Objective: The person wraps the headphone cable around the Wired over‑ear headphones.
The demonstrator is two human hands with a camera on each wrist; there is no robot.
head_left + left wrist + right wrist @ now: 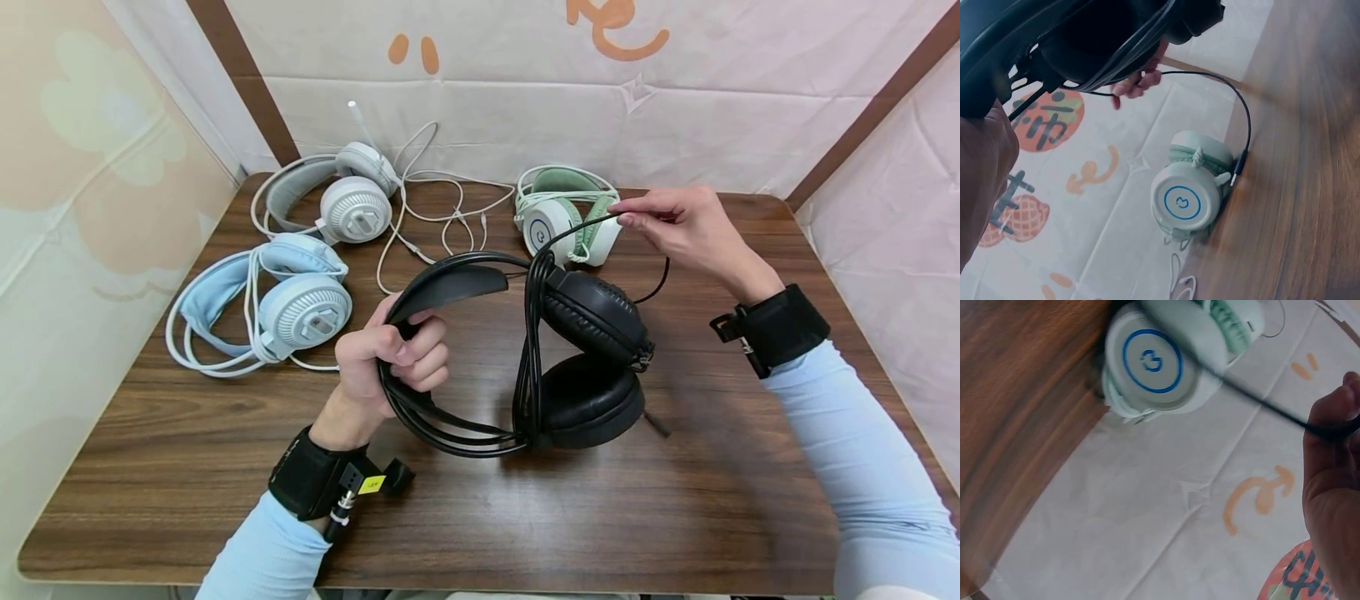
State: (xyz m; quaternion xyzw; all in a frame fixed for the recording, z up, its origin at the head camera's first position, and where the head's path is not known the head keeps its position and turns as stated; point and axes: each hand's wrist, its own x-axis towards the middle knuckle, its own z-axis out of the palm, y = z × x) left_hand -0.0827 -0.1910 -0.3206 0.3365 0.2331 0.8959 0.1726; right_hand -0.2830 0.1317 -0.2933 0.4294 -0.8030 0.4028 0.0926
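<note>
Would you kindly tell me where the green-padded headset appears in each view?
Head: the green-padded headset is above centre, slightly right.
Left wrist: slightly right of centre, mostly lower half.
Right wrist: top edge, near the middle.
Shared landmark: black cable in the right hand.

Black headphones (pixel 600 312) look smooth plastic (cushions (pixel 588 400) leathery) — table (pixel 600 517) wood-grained, faintly glossy.

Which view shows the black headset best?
Head: the black headset is nearly whole there, with the headband in the left hand and both earcups and the bundled cable visible. Left wrist: only a dark part, cut off by the frame edge. Right wrist: just a blurred stretch of cable.
</note>
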